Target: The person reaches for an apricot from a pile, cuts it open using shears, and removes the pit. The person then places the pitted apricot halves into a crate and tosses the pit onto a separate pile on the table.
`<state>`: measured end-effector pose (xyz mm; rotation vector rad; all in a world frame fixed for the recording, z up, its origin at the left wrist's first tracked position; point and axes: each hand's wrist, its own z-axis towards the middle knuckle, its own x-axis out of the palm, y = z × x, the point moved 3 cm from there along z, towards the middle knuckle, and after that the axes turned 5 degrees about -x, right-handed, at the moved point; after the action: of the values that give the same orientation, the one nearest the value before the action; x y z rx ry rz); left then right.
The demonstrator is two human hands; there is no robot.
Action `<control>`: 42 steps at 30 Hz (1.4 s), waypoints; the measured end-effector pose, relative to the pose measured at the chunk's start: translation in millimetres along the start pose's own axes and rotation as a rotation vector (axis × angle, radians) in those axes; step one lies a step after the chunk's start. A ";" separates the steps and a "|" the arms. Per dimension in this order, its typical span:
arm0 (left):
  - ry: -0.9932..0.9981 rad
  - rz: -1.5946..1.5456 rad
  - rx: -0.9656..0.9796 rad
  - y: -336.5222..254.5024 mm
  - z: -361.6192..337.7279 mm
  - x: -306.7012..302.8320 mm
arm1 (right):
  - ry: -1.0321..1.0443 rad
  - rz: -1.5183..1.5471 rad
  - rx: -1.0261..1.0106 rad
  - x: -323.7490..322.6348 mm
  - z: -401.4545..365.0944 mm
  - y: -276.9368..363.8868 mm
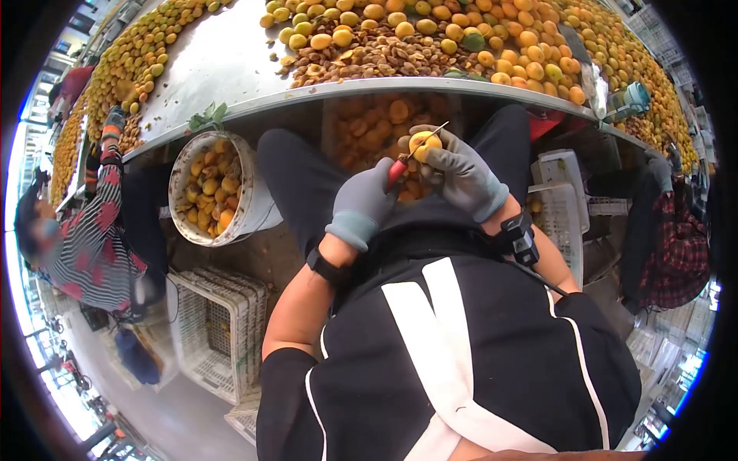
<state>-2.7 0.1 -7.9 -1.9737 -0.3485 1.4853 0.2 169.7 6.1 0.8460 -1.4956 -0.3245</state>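
Note:
My left hand [365, 196], in a grey glove, is closed round the red handle of a small knife [397, 170]. Its thin blade runs up and to the right, across an apricot [425, 144]. That yellow-orange apricot sits pinched in the gloved fingers of my right hand [470, 180], the thumb lying along its near side. Below both hands, between my knees, a container of apricot pieces [369, 127] shows under the table edge.
Whole apricots [530, 46] and a heap of brown pits [369, 58] lie on the metal table [207, 65]. A white bucket of apricots [178, 184] stands left, above a white crate [231, 323]. A bottle [632, 100] is at the right edge. Co-workers sit on both sides.

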 end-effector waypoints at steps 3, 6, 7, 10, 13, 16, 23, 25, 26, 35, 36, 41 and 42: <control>0.033 0.103 -0.054 5.7 8.9 -2.8 | -0.061 -0.076 0.087 -10.0 8.8 -3.3; 0.029 0.013 -0.060 12.4 16.3 2.2 | -0.080 -0.306 -0.074 -13.4 17.7 -7.4; 0.038 0.014 -0.062 12.7 16.7 4.1 | -0.100 -0.160 -0.025 -12.3 18.5 -8.1; 0.002 -0.105 -0.027 9.4 20.3 3.7 | -0.040 0.165 0.070 -19.4 20.8 -8.6; -0.016 0.012 -0.012 12.8 25.9 3.7 | -0.011 0.201 0.078 -20.5 23.6 -8.0; -0.051 0.083 0.016 16.2 30.6 5.6 | -0.132 -0.141 -0.043 -10.2 26.8 -4.9; -0.173 0.134 0.051 13.3 35.8 8.8 | -0.081 0.049 0.038 -10.4 29.6 2.2; -0.197 0.166 0.076 12.3 37.6 9.8 | -0.124 -0.030 0.021 -8.6 28.9 0.9; -0.201 0.177 0.070 10.5 36.4 10.8 | -0.171 -0.110 0.006 -9.8 28.2 1.2; -0.186 0.159 0.034 15.4 42.3 17.2 | -0.074 0.077 0.061 -16.7 29.6 1.0; -0.203 0.144 0.036 13.5 40.7 15.9 | -0.078 0.080 0.064 -16.8 29.6 0.7; -0.080 -0.034 0.084 16.3 40.1 12.7 | 0.003 -0.030 0.058 -12.7 34.3 11.1; -0.024 -0.112 0.123 14.1 36.5 9.6 | 0.002 -0.030 0.058 -14.3 34.0 11.8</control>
<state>-35.9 6.7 -29.9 -1.8115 -0.3638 1.4265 -37.0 177.5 -1.3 0.9146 -1.4978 -0.3036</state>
